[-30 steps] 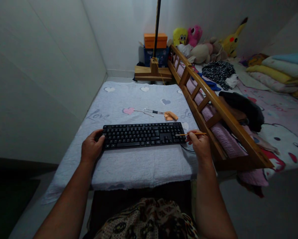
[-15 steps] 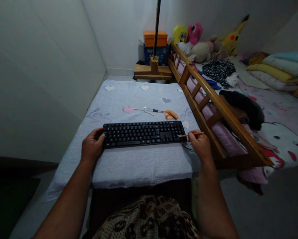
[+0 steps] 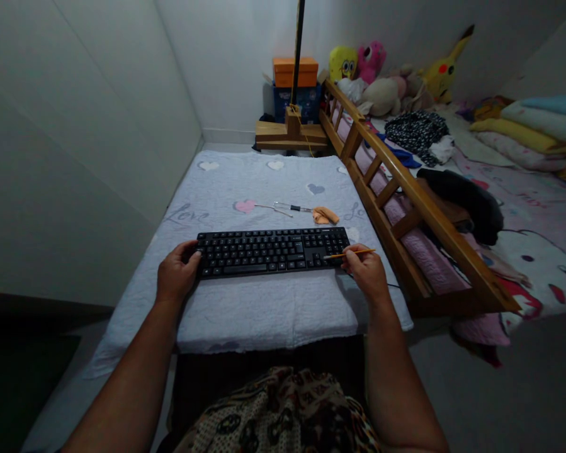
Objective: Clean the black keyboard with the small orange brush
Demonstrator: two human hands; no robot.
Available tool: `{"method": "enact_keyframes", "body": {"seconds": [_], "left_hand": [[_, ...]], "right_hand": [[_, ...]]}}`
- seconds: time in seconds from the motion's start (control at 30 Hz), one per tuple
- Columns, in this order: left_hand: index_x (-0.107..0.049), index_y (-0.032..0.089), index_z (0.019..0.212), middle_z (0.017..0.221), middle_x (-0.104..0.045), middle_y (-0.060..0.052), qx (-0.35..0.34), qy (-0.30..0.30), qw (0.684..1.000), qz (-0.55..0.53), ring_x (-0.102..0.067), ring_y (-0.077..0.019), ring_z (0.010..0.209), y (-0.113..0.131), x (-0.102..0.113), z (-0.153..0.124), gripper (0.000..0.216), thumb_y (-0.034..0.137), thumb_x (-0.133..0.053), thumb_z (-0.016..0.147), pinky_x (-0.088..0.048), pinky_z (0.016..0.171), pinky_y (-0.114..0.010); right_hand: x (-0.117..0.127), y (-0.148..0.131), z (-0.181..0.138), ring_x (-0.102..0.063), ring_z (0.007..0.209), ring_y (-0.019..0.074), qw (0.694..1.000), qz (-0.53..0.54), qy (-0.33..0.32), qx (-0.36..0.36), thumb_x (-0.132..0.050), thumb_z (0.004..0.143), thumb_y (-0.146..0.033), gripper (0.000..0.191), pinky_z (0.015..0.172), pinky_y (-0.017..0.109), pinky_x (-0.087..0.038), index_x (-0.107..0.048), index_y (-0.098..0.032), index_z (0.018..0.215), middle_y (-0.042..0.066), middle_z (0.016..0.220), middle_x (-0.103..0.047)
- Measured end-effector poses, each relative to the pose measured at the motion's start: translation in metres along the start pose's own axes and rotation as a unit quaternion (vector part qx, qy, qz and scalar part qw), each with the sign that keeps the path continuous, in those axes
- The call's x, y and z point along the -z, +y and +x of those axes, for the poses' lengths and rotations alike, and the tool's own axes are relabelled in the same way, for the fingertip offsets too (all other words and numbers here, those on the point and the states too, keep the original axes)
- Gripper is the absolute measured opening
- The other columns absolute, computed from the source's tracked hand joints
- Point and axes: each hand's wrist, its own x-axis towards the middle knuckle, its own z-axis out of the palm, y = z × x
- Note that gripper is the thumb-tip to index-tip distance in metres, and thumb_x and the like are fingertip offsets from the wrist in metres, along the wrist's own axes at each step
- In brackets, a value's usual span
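Mid-frame, a black keyboard [image 3: 273, 250] lies on the pale quilt [image 3: 245, 308]. The left hand [image 3: 175, 275] curls its fingers round the keyboard's left end, thumb on the keys. The right hand [image 3: 365, 272] pinches a thin orange stick [image 3: 349, 254], its tip over the right-hand keys.

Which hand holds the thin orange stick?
The right hand pinches the stick, tip over the keyboard; the left hand only grips its left edge.
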Motion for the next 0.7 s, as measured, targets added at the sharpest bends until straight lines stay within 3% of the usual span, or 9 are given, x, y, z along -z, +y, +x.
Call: {"method": "enact_keyframes", "body": {"seconds": [0.2,0.37,0.57,0.7], "left_hand": [[-0.076,0.023,0.124,0.122,-0.08,-0.008,0.0,-0.002,1.0,-0.004,-0.076,-0.029,0.114,0.003,0.001,-0.001,0.044,0.045,-0.061,0.089,-0.058,0.109,-0.043],[-0.076,0.022,0.124,0.123,-0.08,-0.009,0.002,-0.002,1.0,-0.011,-0.075,-0.0299,0.115,-0.001,-0.002,0.001,0.047,0.047,-0.06,0.088,-0.057,0.109,-0.044],[-0.077,0.024,0.124,0.118,-0.08,-0.008,0.0,0.008,1.0,-0.01,-0.075,-0.0288,0.11,-0.001,-0.001,0.001,0.046,0.048,-0.061,0.088,-0.058,0.105,-0.042],[-0.077,0.023,0.124,0.109,-0.08,-0.007,0.011,0.011,1.0,-0.006,-0.075,-0.0278,0.101,0.0,-0.001,0.0,0.048,0.049,-0.06,0.088,-0.059,0.1,-0.041]], "right_hand": [[0.02,0.009,0.005,-0.071,0.064,0.0242,0.992,-0.103,0.063,0.042,-0.056,0.084,-0.051,0.03,0.069,0.035,-0.053,-0.069,-0.024,0.079,0.004,0.065,-0.071],[0.031,0.005,0.004,-0.07,0.066,0.0244,0.986,-0.119,0.101,0.061,-0.057,0.082,-0.049,0.028,0.067,0.035,-0.051,-0.068,-0.024,0.076,0.004,0.064,-0.07],[0.012,-0.004,-0.001,-0.069,0.059,0.0221,0.999,-0.013,0.027,0.039,-0.06,0.083,-0.053,0.032,0.059,0.033,-0.052,-0.069,-0.023,0.079,0.003,0.068,-0.07],[0.007,0.003,0.001,-0.069,0.058,0.0223,0.999,-0.014,0.011,0.027,-0.061,0.083,-0.055,0.033,0.058,0.033,-0.053,-0.069,-0.023,0.079,0.003,0.068,-0.071]]}}
